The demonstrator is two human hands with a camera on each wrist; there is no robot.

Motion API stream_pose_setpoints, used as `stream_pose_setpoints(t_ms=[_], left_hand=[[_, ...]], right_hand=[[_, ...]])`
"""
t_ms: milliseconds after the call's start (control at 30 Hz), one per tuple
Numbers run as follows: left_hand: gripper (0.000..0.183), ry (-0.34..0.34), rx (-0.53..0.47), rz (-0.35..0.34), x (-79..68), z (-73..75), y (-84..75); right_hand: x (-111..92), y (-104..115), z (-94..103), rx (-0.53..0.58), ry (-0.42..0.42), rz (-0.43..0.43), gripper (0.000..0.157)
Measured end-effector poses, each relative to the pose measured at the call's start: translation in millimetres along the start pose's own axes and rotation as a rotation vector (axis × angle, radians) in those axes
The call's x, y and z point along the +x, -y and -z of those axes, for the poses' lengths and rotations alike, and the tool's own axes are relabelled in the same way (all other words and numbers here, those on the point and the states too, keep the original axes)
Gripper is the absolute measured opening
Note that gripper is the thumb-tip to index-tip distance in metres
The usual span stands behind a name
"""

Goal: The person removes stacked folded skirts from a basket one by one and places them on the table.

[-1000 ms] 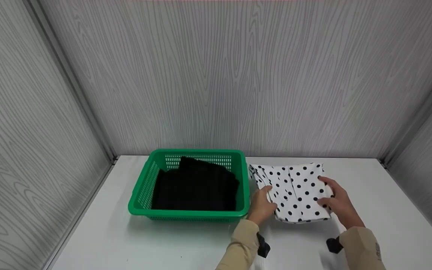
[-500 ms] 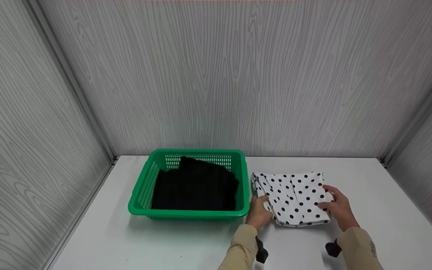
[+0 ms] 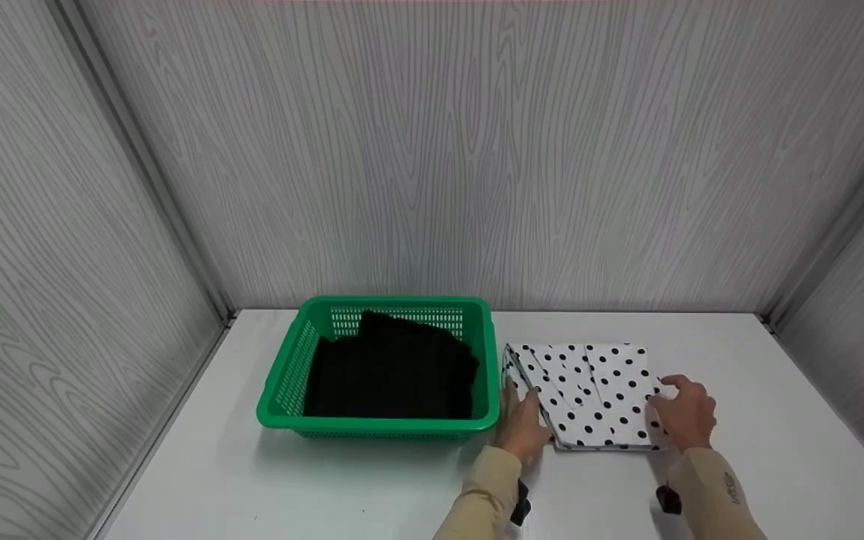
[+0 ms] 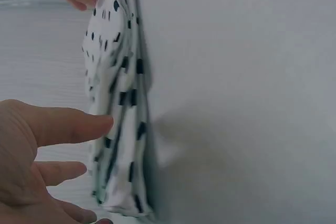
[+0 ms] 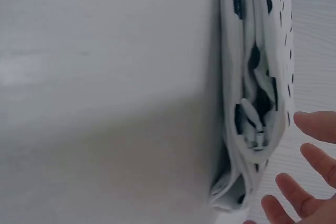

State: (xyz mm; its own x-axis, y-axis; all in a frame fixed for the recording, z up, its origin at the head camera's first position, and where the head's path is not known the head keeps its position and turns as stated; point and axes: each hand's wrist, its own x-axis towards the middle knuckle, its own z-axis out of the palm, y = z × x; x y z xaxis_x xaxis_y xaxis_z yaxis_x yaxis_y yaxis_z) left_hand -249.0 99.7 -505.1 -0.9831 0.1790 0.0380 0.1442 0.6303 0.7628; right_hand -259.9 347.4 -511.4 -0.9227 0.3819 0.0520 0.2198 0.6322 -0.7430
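A folded white garment with black dots (image 3: 604,397) lies flat on the white table, right of the green basket. My left hand (image 3: 523,429) is at its left edge, with thumb and fingers spread apart in the left wrist view. At the opposite edge, my right hand (image 3: 687,414) has loosely bent, parted fingers and holds nothing. Stacked layers of the dotted garment (image 5: 257,77) show from the side in the right wrist view, with the right fingertips beside them. The garment's far side is hidden in both wrist views.
A green perforated basket (image 3: 379,427) stands just left of the garment and close to my left hand. Black folded cloth (image 3: 394,375) fills much of it. Grey wood-patterned panels (image 3: 432,150) enclose the table at the back and both sides.
The dotted garment has come down toward me and now lies flatter on the table. Both hands have loosened from its edges; the right fingers have drawn slightly away to the right.
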Motion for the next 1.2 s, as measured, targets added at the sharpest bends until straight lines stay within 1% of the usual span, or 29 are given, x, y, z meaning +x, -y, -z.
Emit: stream_pose_setpoints(t_ms=[67, 133, 200, 267, 333, 367, 433, 500, 600, 667, 800, 900, 967, 1100, 1200], left_hand=[[0.046, 0.033, 0.035, -0.07, -2.6, 8.8, -11.6], [0.038, 0.066, 0.045, -0.152, -4.4, 19.0, -21.8], [0.033, 0.081, 0.039, -0.231, -5.8, 30.4, -28.3], [0.03, 0.045, 0.049, -0.296, -5.8, 43.5, -29.4], [0.029, -0.02, 0.067, -0.357, -4.5, 56.6, -25.9], [0.029, -0.045, 0.068, -0.368, -4.4, 63.6, -22.8], [0.03, -0.077, 0.063, -0.359, -3.9, 77.3, -14.5], [0.031, -0.098, 0.057, -0.329, -3.7, 91.0, -4.0], [0.034, -0.103, 0.052, -0.254, -5.1, 110.8, 12.9], [0.035, -0.107, 0.047, -0.231, -6.3, 123.1, 24.0], [0.034, -0.123, 0.024, -0.215, -9.2, 145.1, 44.0], [0.034, -0.152, 0.023, -0.202, -11.4, 160.1, 56.1], [0.034, -0.169, 0.032, -0.192, -12.0, 169.0, 62.4], [0.032, -0.204, 0.059, -0.194, -11.7, 184.7, 72.4], [0.032, -0.225, 0.073, -0.175, -11.0, 195.0, 79.0]], right_hand=[[1, 10, 1.8, 0.026, 0.014, 0.065, 0.043], [3, 23, 3.1, 0.067, 0.062, 0.122, 0.043], [3, 35, 3.2, 0.091, 0.106, 0.16, 0.042], [2, 48, 1.2, 0.107, 0.141, 0.202, 0.042], [1, 60, -0.7, 0.125, 0.172, 0.237, 0.042], [0, 66, -1.8, 0.138, 0.187, 0.251, 0.043], [-3, 78, -5.0, 0.17, 0.21, 0.283, 0.043], [-5, 90, -10.1, 0.215, 0.242, 0.302, 0.045], [-7, 108, -20.8, 0.28, 0.29, 0.33, 0.046], [-9, 119, -28.4, 0.315, 0.312, 0.333, 0.047], [-14, 141, -43.0, 0.364, 0.327, 0.342, 0.049], [-20, 158, -54.3, 0.404, 0.35, 0.351, 0.051], [-24, 168, -61.7, 0.424, 0.366, 0.361, 0.051], [-32, 186, -76.5, 0.471, 0.403, 0.36, 0.051], [-37, 197, -88.5, 0.49, 0.435, 0.351, 0.049]])
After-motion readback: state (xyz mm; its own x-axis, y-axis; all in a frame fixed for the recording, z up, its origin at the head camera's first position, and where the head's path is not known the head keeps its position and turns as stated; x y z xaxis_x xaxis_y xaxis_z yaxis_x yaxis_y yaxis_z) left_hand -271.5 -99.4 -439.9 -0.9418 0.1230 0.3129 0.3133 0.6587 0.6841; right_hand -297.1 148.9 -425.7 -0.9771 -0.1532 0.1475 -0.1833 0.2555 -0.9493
